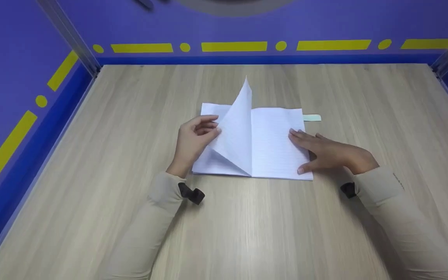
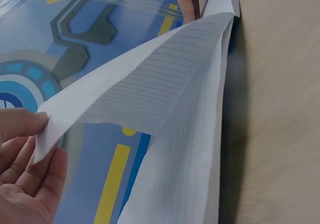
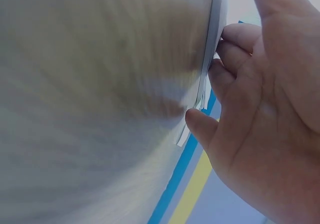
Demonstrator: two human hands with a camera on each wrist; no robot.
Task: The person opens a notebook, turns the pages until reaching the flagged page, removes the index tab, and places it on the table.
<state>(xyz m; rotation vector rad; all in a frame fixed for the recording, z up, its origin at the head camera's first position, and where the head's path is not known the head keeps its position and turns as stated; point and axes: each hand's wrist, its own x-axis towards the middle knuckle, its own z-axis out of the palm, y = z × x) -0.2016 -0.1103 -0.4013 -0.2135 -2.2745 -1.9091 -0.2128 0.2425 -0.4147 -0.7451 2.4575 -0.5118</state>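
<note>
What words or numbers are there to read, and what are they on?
None that I can read.
Right sleeve: a tiny dark marking near the cuff, too small to read.
Lined notebook: no writing that I can see.
Back wall: yellow bars and dots, not letters.

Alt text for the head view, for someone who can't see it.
Left hand pinches a raised page of an open lined notebook on a wood-grain table, while the right hand rests on its right side. A pale green tab sticks out past the right edge; behind stands a blue wall with yellow markings.
</note>
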